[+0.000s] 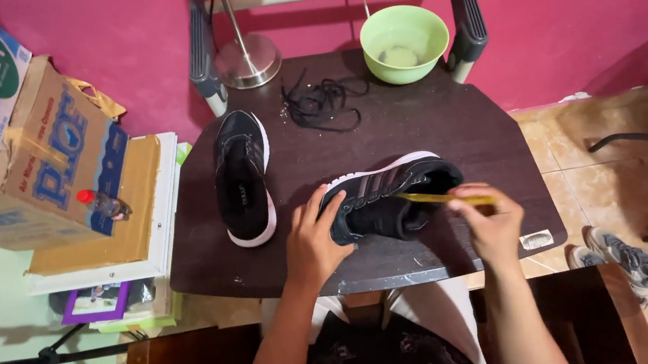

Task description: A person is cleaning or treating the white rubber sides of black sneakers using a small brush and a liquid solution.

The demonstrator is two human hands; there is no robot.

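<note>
- A black sneaker with a white sole point(388, 199) is laid on its side near the front edge of the dark table point(448, 121), its opening turned toward the person
- The toe end of this sneaker is gripped by the left hand point(314, 245), whose fingers are curled over the upper so that the shoe is held steady
- A slim yellow brush handle point(445, 198) is pinched in the right hand point(492, 223), just right of the sneaker, and its far end is pointed into the shoe's opening; the bristles cannot be made out
- The laces point(322, 101) are already taken out and are left in a loose tangle behind the sneaker, toward the wall
- A green bowl point(404, 42) with a little cloudy liquid is set behind and slightly right of the sneaker, at the table's back edge
- The second black sneaker point(243, 177) is stood upright to the left of the held one, apart from it and untouched by either hand
- By judgement, the work is in an early to middle stretch: unlacing is done, one shoe is being brushed, and the other shoe seems not yet handled; how clean either is cannot be told
- A lamp base point(247, 60) is placed behind the second sneaker
</note>
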